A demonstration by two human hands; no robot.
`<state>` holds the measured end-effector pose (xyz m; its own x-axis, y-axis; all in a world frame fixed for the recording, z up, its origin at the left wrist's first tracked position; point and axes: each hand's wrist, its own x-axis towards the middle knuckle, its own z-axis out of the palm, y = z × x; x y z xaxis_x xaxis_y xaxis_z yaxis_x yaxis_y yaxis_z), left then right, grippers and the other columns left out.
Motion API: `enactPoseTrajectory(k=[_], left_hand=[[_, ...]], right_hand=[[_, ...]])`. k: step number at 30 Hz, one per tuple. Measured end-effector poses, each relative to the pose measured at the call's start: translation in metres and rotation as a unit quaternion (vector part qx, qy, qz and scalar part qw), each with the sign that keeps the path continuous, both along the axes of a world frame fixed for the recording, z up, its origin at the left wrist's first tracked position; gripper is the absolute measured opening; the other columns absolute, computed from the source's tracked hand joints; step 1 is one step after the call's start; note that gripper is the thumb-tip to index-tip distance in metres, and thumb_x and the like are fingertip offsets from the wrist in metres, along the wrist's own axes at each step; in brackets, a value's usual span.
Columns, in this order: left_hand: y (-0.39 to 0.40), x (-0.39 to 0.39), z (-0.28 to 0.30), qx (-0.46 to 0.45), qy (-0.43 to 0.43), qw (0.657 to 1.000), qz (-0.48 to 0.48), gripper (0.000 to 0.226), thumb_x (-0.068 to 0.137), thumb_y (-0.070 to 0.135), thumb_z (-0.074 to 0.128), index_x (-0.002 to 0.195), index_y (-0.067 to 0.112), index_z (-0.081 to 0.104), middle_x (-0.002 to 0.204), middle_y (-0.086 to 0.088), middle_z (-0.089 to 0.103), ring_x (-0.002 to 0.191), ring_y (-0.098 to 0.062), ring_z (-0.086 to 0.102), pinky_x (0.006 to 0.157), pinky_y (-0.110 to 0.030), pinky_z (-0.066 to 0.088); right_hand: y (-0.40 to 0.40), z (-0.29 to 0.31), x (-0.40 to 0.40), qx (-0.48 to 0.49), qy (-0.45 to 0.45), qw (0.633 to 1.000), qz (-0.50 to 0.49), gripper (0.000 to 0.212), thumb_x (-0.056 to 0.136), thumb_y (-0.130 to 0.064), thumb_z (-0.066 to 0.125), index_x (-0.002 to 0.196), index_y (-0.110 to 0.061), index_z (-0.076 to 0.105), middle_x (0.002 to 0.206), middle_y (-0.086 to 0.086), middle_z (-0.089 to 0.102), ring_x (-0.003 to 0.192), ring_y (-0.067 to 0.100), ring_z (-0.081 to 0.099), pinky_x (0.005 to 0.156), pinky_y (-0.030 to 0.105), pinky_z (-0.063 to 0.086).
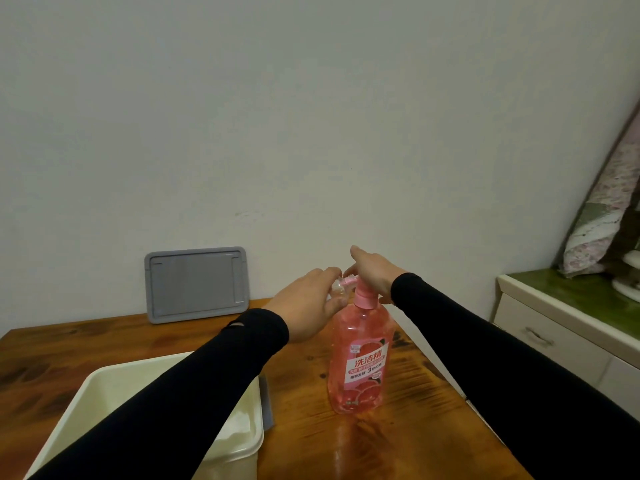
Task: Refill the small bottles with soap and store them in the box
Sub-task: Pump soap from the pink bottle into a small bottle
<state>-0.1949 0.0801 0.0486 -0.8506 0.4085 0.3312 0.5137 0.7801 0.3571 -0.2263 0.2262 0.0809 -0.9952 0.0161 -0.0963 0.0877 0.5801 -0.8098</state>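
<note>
I am pumping soap into a small bottle right now. My right hand [372, 273] is lying flat on top of the pink pump [363, 296] of the big soap bottle [360, 362], with its fingers straight, pressing down. My left hand [308, 303] is curling its fingers around the small bottle [336, 289] and holding it right at the tip of the spout [348, 280]. The small bottle is mostly hidden by my fingers, so I am not able to see how full it is.

The big soap bottle is standing upright on the wooden desk [398, 427]. The cream box [138, 410] is sitting on the desk near my left arm, and a grey lid [195, 284] is leaning against the wall behind it.

To do this well, I think I am needing to push slowly, so the soap is coming out in a thin, gentle stream. I am keeping the small bottle's mouth right under the spout and holding it straight up, so nothing is dripping onto the desk. I should be stopping before it gets to the top. The big bottle could be tipping if I am pushing sideways, so I am pressing straight down.
</note>
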Motion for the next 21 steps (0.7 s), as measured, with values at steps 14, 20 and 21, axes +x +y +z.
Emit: enactPoseTrajectory(k=[14,20,21], left_hand=[[0.000,0.000,-0.004,-0.009,0.007,1.000,-0.002,0.051,0.098,0.041,0.044,0.144,0.022,0.031,0.134,-0.003,0.050,0.113,-0.017,0.053,0.092,-0.027,0.042],[0.000,0.000,0.010,-0.001,0.016,1.000,-0.005,0.049,0.099,0.040,0.044,0.142,0.021,0.033,0.131,-0.003,0.051,0.107,-0.016,0.054,0.087,-0.024,0.041],[0.000,0.000,0.011,-0.001,0.019,1.000,-0.005,0.049,0.099,0.040,0.044,0.142,0.021,0.033,0.131,-0.003,0.051,0.107,-0.016,0.054,0.086,-0.023,0.041]], right_hand=[[-0.001,-0.005,-0.003,0.016,-0.008,1.000,0.001,0.059,0.102,-0.040,0.016,0.130,-0.001,0.052,0.118,0.015,0.057,0.102,0.025,0.050,0.088,0.033,0.036],[-0.001,0.017,0.004,0.012,-0.012,1.000,0.010,0.059,0.102,-0.042,0.017,0.132,-0.004,0.050,0.130,0.014,0.053,0.103,0.022,0.046,0.081,0.031,0.030],[-0.001,0.018,0.004,0.011,-0.013,1.000,0.009,0.059,0.102,-0.043,0.017,0.132,-0.004,0.050,0.128,0.014,0.053,0.102,0.023,0.046,0.081,0.031,0.030]])
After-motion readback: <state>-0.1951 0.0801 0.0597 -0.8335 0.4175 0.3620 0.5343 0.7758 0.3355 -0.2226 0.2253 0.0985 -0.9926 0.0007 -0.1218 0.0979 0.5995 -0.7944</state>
